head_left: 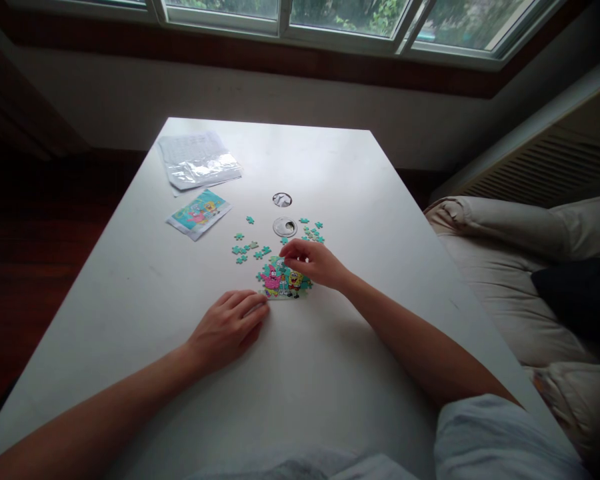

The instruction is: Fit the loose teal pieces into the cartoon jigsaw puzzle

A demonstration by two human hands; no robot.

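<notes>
Head view, puzzle: part-built, on the bench [130, 287] between the hands; puzzle [272, 281] has an uneven upper edge.
Left hand [230, 327]: fingers together at the near-left corner, clamped on nothing visible. Risk: corner may skew if pressed sideways.
Right hand [316, 262]: fingers curled over the upper edge; cannot tell whether pinched on a piece. Risk: dragging knuckles could unseat joins.
Loose pieces [237, 250]: left and right of the ring [278, 228]. Risk: a careless sweep might push one into its opening.
</notes>
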